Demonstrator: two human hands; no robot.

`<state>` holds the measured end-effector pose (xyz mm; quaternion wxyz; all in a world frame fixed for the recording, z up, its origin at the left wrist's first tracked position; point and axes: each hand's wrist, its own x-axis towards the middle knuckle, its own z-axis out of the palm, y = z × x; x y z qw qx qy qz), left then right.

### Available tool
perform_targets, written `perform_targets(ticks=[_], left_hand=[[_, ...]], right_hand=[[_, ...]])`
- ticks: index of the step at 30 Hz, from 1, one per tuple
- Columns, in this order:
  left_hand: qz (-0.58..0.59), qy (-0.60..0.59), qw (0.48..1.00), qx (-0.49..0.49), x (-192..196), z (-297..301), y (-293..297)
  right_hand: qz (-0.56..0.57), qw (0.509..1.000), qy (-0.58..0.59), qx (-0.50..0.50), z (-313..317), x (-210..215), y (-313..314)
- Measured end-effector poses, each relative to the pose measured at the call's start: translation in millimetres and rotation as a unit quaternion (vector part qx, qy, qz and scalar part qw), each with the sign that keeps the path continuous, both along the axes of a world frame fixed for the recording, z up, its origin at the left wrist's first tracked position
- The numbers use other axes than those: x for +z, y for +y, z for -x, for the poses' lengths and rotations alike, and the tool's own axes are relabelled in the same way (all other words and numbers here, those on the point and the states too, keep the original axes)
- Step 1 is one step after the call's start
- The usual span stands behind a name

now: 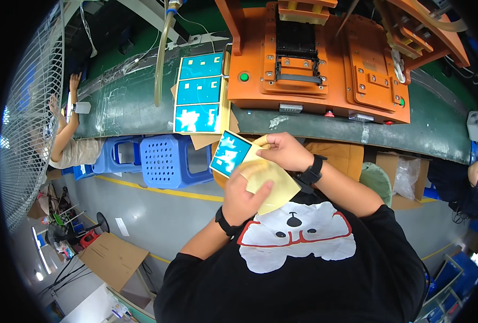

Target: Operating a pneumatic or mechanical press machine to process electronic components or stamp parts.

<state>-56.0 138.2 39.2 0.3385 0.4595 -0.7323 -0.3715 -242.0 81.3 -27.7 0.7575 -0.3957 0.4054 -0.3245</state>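
Note:
Both my hands work on a thin pale-yellow paper sheet (274, 185) held in front of my chest, beyond the table's near edge. A teal panel (231, 153) with small pale cut-outs shows at its far left end. My left hand (242, 198) grips the sheet from the near left, thumb lying across the yellow paper; its fingers are partly blurred. With thumb and forefinger, my right hand (284, 151) pinches the sheet's upper right edge. Just beyond, on the table, lies a similar yellow-edged sheet (198, 92) with three teal panels, the nearest one shiny with glare.
An orange two-station press machine (325, 102) stands on the green table (126, 110), right of the flat sheet. A clear hose (159, 64) hangs over the table. Blue plastic stools (166, 161) stand below its edge. A fan (34, 107) and another person's arm (66, 129) are at left.

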Motion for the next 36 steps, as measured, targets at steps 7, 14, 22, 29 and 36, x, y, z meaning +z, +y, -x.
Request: perform_targets(ticks=[7,14,22,29,36], left_hand=[[0.156,0.007,0.98,0.122,9.7,8.0,-26.3],[0.181,0.061,0.976,0.101,18.8,28.2,-38.0],[-0.017,0.202,0.975,0.093,19.9,34.6,-40.1],[-0.169,0.526,0.83,-0.075,33.7,-4.5,-88.8],[-0.188,0.456,0.868,-0.055,6.7,6.0,-101.3]], right_hand=[[0.158,0.982,0.06,-0.087,10.3,54.4,21.7],[0.308,0.936,0.051,-0.163,19.7,73.2,28.9],[0.369,0.894,0.159,-0.196,54.4,92.7,40.0],[0.095,0.859,0.142,-0.483,225.8,13.0,156.5],[-0.272,0.726,0.558,-0.295,336.1,-200.1,435.7]])
